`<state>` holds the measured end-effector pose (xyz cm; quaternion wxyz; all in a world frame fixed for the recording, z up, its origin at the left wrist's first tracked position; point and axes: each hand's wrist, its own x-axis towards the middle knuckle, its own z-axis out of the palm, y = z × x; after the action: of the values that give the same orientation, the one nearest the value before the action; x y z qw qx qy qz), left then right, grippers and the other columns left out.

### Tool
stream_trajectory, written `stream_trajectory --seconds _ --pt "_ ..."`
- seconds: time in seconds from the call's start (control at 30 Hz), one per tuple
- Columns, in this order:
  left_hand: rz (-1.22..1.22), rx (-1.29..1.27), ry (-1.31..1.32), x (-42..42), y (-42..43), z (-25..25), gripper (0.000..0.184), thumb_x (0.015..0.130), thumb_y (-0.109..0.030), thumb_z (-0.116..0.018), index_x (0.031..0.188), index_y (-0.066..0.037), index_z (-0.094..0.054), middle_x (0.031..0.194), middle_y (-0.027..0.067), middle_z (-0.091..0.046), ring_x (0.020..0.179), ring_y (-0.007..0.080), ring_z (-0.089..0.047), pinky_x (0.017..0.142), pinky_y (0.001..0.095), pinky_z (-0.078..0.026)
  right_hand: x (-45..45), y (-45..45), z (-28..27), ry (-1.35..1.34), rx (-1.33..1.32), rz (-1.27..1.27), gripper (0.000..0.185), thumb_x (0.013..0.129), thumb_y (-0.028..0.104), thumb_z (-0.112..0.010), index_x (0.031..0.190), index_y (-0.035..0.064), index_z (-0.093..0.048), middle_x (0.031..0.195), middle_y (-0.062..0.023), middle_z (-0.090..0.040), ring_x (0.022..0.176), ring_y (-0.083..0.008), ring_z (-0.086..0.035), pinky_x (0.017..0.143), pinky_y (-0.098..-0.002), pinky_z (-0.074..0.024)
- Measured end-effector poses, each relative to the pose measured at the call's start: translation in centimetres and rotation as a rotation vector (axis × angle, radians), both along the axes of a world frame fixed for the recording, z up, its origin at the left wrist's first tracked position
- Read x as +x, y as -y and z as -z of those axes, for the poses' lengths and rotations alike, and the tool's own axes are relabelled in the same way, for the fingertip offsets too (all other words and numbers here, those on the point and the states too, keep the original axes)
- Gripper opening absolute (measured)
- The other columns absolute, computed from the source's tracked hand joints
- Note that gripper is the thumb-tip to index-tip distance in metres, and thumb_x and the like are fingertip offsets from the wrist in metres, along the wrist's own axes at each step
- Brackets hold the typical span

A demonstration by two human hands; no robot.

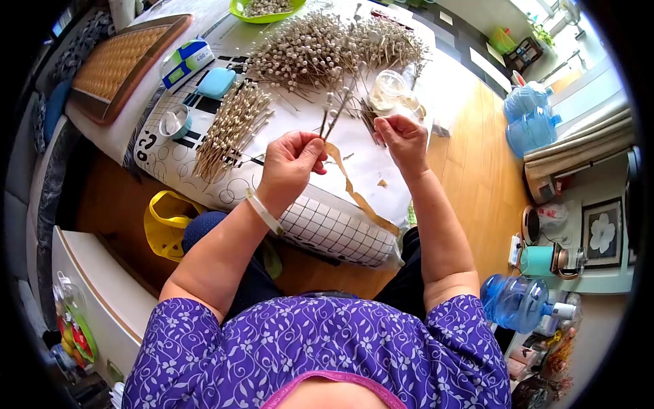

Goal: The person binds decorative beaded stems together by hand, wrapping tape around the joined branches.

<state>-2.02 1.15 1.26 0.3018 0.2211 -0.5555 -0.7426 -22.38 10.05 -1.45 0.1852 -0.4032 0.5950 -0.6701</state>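
My left hand (291, 162) is closed in a pinch around a few thin budded stems (335, 114), which point up and away from me. From its fingertips a strip of brown tape (349, 183) hangs down toward the table's near edge. My right hand (405, 142) is raised to the right, thumb and fingers pinched together; what they hold, if anything, is too small to tell. Just behind it lie some dark bare stems (368, 123). A big heap of budded stems (300, 51) covers the far middle of the table, and a neater bundle of budded stems (234, 126) lies left.
On the table (306, 119) stand a clear round tub (387, 90), a light-blue case (217, 82), a small cup (176, 121), a tissue pack (187, 63) and a green bowl (267, 15). A yellow bag (163, 225) sits below left. Large water bottles (516, 303) stand right.
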Motion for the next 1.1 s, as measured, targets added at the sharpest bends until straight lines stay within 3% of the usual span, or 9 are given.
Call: stream_trajectory --seconds 0.23,0.37,0.43,0.53,0.63,0.7,0.8,0.97,1.1 --pt "-0.06 -0.018 -0.031 0.6 0.4 -0.1 0.012 0.085 -0.01 -0.052 0.086 0.001 -0.055 0.07 0.0053 -0.057 0.054 0.0093 -0.053 0.053 0.0218 -0.049 -2.3 0.2 0.6 -0.197 0.261 0.199 0.009 0.077 0.009 -0.06 0.078 0.001 -0.064 0.063 -0.0067 -0.062 0.05 -0.0078 -0.053 0.05 -0.0206 -0.0446" --pt "-0.053 -0.006 -0.051 1.0 0.6 -0.1 0.012 0.085 -0.01 -0.052 0.086 0.001 -0.056 0.07 0.0056 -0.057 0.054 0.009 -0.053 0.052 0.0216 -0.049 0.4 4.0 0.6 -0.904 0.394 0.243 0.009 0.074 0.014 -0.056 0.073 0.008 -0.063 0.069 -0.0096 -0.062 0.065 -0.0246 -0.061 0.059 -0.0322 -0.0484" --pt "-0.043 0.008 -0.054 1.1 0.6 -0.3 0.012 0.085 -0.009 -0.052 0.087 0.002 -0.055 0.069 0.0056 -0.057 0.054 0.0084 -0.053 0.053 0.0215 -0.049 0.7 7.0 1.1 -1.381 0.55 0.122 0.008 0.073 0.011 -0.054 0.071 0.0097 -0.062 0.076 -0.0075 -0.062 0.068 -0.0241 -0.062 0.058 -0.0322 -0.049" --pt "-0.019 0.014 -0.059 1.3 0.8 -0.4 0.012 0.085 -0.009 -0.052 0.087 0.003 -0.055 0.07 0.0056 -0.057 0.054 0.0081 -0.052 0.053 0.0214 -0.049 1.9 8.4 0.3 -1.556 0.839 0.1 0.009 0.073 0.009 -0.052 0.077 0.0109 -0.06 0.08 -0.006 -0.06 0.068 -0.0221 -0.062 0.057 -0.0316 -0.0494" --pt "-0.04 0.02 -0.066 1.5 1.1 -0.7 0.012 0.085 -0.009 -0.052 0.088 0.002 -0.055 0.07 0.0056 -0.057 0.053 0.0081 -0.052 0.052 0.0215 -0.049 3.0 6.8 -1.9 -1.629 0.789 0.147 0.01 0.073 0.006 -0.05 0.079 0.0106 -0.056 0.076 -0.0062 -0.06 0.067 -0.0204 -0.061 0.055 -0.0309 -0.0492" --pt "-0.029 0.026 -0.053 1.7 1.1 -0.7 0.012 0.084 -0.009 -0.053 0.087 0.002 -0.056 0.069 0.0053 -0.057 0.053 0.0079 -0.052 0.052 0.0214 -0.049 2.8 4.1 -2.4 -1.577 0.486 0.206 0.008 0.07 0.004 -0.05 0.076 0.0095 -0.051 0.07 -0.0062 -0.057 0.061 -0.0202 -0.059 0.049 -0.0309 -0.0469" --pt "-0.007 0.035 -0.086 1.8 1.1 -0.8 0.012 0.084 -0.008 -0.053 0.087 0.003 -0.056 0.069 0.0056 -0.058 0.055 0.0079 -0.054 0.052 0.0201 -0.049 4.3 -1.5 -4.4 -1.618 0.482 0.201 0.01 0.067 0.005 -0.052 0.076 0.0087 -0.048 0.064 -0.0042 -0.052 0.056 -0.0181 -0.057 0.046 -0.03 -0.0447" --pt "0.006 0.029 -0.064 1.5 0.4 -0.7 0.012 0.084 -0.008 -0.053 0.088 0.003 -0.056 0.07 0.0063 -0.058 0.055 0.0081 -0.054 0.052 0.0207 -0.05 2.3 -7.8 -0.1 -1.651 0.597 -0.096 0.011 0.071 0.005 -0.053 0.081 0.0097 -0.054 0.067 -0.0021 -0.054 0.06 -0.0154 -0.057 0.051 -0.0264 -0.0465" --pt "0.006 0.002 -0.069 0.9 0.2 -0.2 0.012 0.084 -0.008 -0.053 0.087 0.003 -0.055 0.07 0.0063 -0.058 0.056 0.0083 -0.054 0.052 0.0211 -0.05 2.2 -8.6 -0.2 -1.406 0.619 -0.051 0.004 0.073 0.008 -0.053 0.076 0.0085 -0.055 0.073 -0.0054 -0.058 0.064 -0.0235 -0.058 0.057 -0.0319 -0.0476"
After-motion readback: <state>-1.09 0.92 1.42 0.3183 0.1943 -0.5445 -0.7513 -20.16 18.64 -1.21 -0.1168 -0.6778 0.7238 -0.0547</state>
